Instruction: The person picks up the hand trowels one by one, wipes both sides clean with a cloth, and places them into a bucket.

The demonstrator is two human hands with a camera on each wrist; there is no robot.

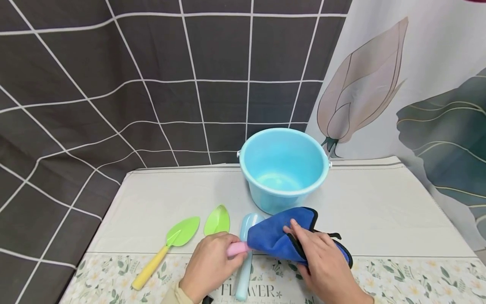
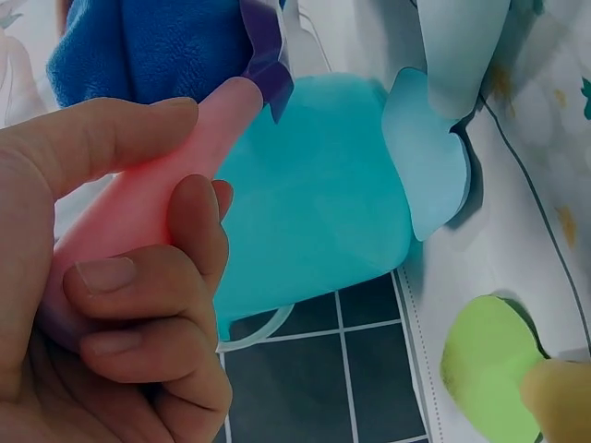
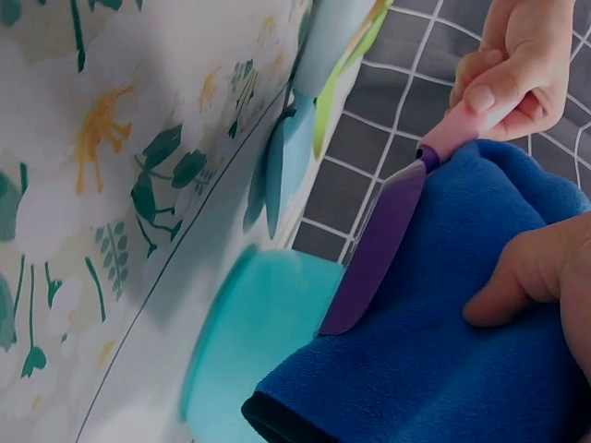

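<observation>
Table (image 1: pixel 395 219) print (image 1: pixel 263 291), bottom centre, reads "FLOWER", partly covered by blue shovel (image 1: pixel 244 278); line beneath too small to read. Left hand (image 1: pixel 210 262) grasps pink shovel (image 1: pixel 237 249) by handle, bottom centre; right hand (image 1: pixel 322 261) pinches cloth (image 1: pixel 273 232) around blade, thumb opposite fingers. Bucket (image 1: pixel 271 201) just beyond cloth, near table's back edge; white surface runs both sides to side edges.

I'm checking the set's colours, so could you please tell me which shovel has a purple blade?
The pink-handled shovel against the blue cloth; the yellow-handled shovel and the shovel beside it have green blades, and the fourth shovel is light blue.
</observation>
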